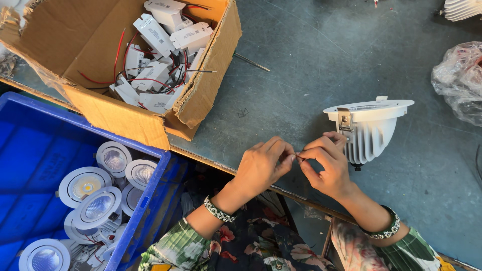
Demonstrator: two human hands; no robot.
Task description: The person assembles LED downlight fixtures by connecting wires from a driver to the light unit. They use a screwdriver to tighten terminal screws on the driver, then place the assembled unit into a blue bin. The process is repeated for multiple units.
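Both hands are over the near edge of the desk [301, 65], and I'm watching the fingertips meet. My left hand [262, 164] is pinched shut on a thin wire end [299, 157], thumb against forefinger; my right hand [326, 163] pinches the same wire from the other side, fingers curled tight. The wire is too fine for me to read its colour or run.

Touching the right hand's knuckles, the white downlight [367, 128] lies on its side: long axis tilted, flat round rim up and to the right, ribbed metal heat-sink body pointing down toward the hand, a small metal spring clip on the rim's left.

Far left of the downlight, an open, torn cardboard box [201, 95] holds white plastic driver units [160, 60] with red and black leads. Below that box, a blue plastic crate [145, 200] carries round white downlights, lenses facing up. Right of the downlight, a crumpled clear plastic bag [459, 80] sits on the scuffed grey surface.
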